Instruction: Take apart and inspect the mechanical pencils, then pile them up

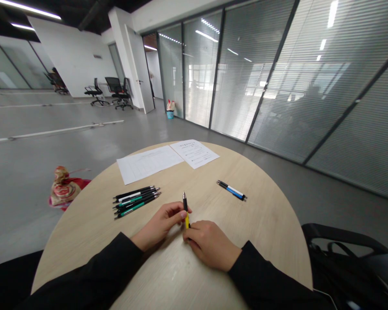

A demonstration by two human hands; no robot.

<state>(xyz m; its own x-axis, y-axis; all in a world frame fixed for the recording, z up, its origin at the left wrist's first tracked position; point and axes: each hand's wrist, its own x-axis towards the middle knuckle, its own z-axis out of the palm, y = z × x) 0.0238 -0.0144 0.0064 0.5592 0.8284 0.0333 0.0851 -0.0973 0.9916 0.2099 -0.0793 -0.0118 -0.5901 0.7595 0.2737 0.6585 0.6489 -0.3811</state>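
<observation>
Yellow-and-black pen (185, 206) was pinched mid-barrel by left hand (163, 222), lower end gripped by right hand (209, 242), apparently for steadiness.

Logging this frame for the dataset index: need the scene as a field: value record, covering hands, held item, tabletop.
held item: yellow-and-black pen, silver end pointing upward in the picture
left hand: thumb and fingers around the pen
right hand: at the pen's lower end, exact grip hidden
surface: round wooden table
table left: group of pens, some green
table right: blue pen and white pen, side by side
far side: two printed sheets
</observation>
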